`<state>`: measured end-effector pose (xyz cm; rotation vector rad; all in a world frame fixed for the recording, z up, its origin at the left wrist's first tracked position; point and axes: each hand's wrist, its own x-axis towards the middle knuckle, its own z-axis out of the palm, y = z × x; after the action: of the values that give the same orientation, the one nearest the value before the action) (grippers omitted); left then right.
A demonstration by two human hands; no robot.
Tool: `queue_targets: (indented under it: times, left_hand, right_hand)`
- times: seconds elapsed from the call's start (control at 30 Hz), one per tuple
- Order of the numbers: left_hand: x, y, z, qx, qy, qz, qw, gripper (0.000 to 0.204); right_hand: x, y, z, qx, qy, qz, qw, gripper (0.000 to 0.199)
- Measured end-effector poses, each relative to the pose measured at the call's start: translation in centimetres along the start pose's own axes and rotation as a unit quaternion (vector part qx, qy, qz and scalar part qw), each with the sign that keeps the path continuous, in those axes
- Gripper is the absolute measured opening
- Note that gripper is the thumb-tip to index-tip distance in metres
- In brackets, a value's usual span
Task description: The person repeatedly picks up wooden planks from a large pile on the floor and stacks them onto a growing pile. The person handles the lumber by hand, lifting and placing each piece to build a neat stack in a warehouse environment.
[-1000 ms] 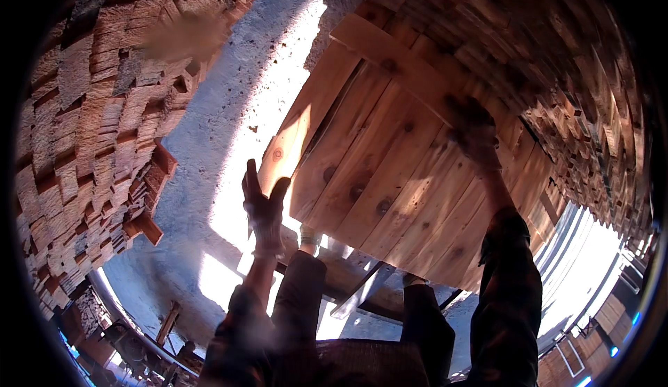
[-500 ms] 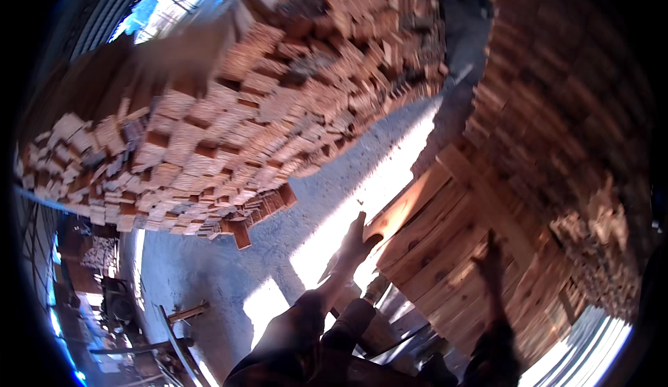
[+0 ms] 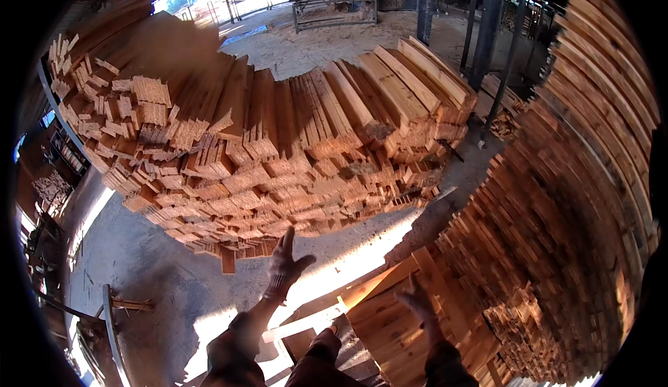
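Observation:
My left hand point(image 3: 284, 267) is raised in front of the large lumber stack point(image 3: 306, 168), thumb and fingers apart, holding nothing. To its right, my right hand point(image 3: 419, 302) reaches over a panel of wooden boards point(image 3: 379, 324) with knots in them. Its fingers are spread, and I cannot tell whether they touch the wood. A crosswise board point(image 3: 445, 293) lies on the panel just right of this hand.
A tall wall of stacked planks point(image 3: 543, 220) rises on the right. Dark metal posts point(image 3: 485, 29) stand behind the lumber, with a bench point(image 3: 334, 8) farther back. At lower left is a metal frame point(image 3: 111, 331) on the concrete floor point(image 3: 149, 265).
The view has swung upward, bringing the far yard and bench into sight. My left hand has moved away from the panel's edge, toward the lumber stack. My right hand stays over the panel.

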<state>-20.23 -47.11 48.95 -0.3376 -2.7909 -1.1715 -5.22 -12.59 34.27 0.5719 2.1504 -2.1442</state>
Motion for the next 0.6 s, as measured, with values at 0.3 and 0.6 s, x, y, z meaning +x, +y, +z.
queue_targets:
  times: [0.3,0.6]
  left_hand:
    - [26.9,1.8,-1.9,0.325,0.042,0.095,0.94,0.082]
    - [31.2,2.1,-1.2,0.322,0.015,0.079,0.943,0.086]
  right_hand:
    - [27.4,-25.8,12.8,0.147,-0.016,-0.113,0.982,0.058]
    - [32.7,-29.4,17.0,0.315,0.073,-0.024,0.946,0.029]
